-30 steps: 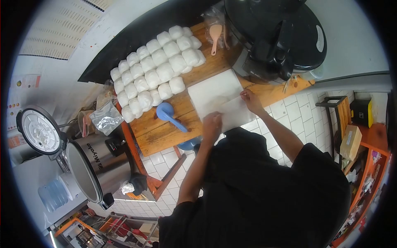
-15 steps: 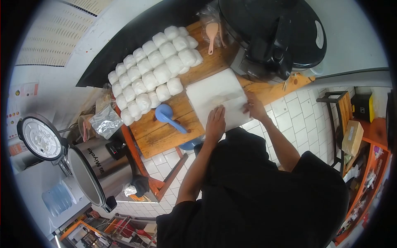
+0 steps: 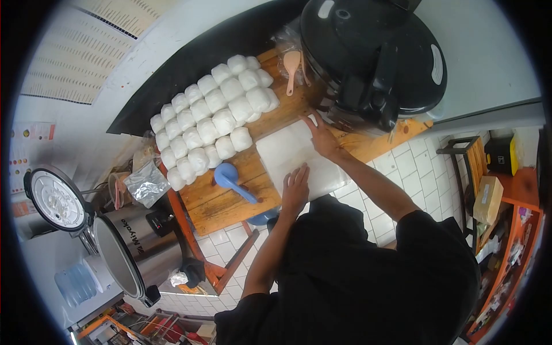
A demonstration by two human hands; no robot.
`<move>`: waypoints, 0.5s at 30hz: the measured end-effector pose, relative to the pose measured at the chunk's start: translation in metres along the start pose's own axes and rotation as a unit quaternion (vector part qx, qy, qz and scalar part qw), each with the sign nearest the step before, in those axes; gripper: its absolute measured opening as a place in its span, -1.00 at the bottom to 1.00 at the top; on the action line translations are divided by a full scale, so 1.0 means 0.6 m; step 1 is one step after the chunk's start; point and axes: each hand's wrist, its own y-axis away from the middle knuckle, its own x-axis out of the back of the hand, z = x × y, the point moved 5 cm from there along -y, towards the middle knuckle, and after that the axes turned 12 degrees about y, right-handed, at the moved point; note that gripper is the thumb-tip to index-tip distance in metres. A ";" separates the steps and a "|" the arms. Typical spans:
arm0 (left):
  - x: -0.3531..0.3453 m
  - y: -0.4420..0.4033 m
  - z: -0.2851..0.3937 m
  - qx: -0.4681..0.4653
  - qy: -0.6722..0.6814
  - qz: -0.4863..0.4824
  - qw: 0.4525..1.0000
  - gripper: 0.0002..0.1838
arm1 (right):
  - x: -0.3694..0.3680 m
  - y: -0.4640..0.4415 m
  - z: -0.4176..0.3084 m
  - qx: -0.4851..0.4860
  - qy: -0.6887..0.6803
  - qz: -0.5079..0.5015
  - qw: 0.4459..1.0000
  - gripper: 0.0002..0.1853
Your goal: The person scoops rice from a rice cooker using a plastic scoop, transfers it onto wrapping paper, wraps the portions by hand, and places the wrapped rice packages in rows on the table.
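Note:
A stack of white paper sheets, or one thick folded sheet, lies on the wooden table in front of me. My left hand rests on its near part with fingers spread. At the far right corner of the paper is my right hand. Its thumb and forefinger stand apart there, with the paper's edge between them; the other fingers are partly hidden. Left of the paper lies a blue rice scoop. Behind it, several white wrapped rice portions are packed in rows.
A large black lidded cooker stands at the back right. Near it lies a pink rice paddle. On the left are an open steel Miyako cooker and crumpled foil. The wooden table ends close to my body.
My right hand has moved from the paper's right edge to its far corner. The lifted fold has flattened. My left hand has shifted slightly nearer to me.

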 end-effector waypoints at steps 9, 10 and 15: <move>0.000 -0.020 -0.018 -0.047 -0.023 0.014 0.999 -0.53 | -0.021 -0.071 -0.046 0.180 0.203 0.001 0.962 -0.77; 0.003 -0.026 -0.021 -0.045 -0.005 0.020 0.999 -0.58 | -0.010 -0.075 -0.053 0.181 0.203 0.000 0.962 -0.77; 0.021 -0.062 -0.027 -0.040 -0.012 0.107 0.993 -0.65 | -0.065 -0.062 -0.027 0.159 0.065 -0.187 0.967 -0.86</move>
